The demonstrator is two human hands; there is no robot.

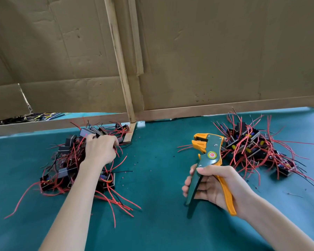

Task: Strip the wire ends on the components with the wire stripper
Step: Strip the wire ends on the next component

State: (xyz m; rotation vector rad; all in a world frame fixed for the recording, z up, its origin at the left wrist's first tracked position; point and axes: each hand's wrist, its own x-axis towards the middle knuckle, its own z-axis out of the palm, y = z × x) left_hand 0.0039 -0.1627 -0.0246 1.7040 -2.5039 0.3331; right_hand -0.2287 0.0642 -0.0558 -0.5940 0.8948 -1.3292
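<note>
Teal cloth covers the tabletop (156,178), and at its far left lies the left pile (62,171) of small dark components, their red and black wires fanning out towards us. Our left grip (100,151) is down on the rear of this pile, back of the hand up, fingers curled into the tangle of wires beside a grey component (84,132). The fingertips are buried, so we cannot tell whether it actually holds anything.

Between the two piles the cloth carries scattered crumbs of stripped insulation (134,156). Behind, a wooden slat (120,57) runs down across a cardboard wall (207,51) to the tabletop's rear edge.

Right of centre, our right grip (214,185) holds the wire stripper (209,153) raised off the cloth, its head pointing up and away from us. The fingers wrap the green handle, the orange handle lies against the palm, and the thumb crosses just below the round pivot. The handles stand spread apart. No wire sits in the orange head. The stripper is well apart from the left pile and the left grip.

Farthest right, just behind the stripper's head, sits the right pile (252,144) of components, with wires splaying outward.
</note>
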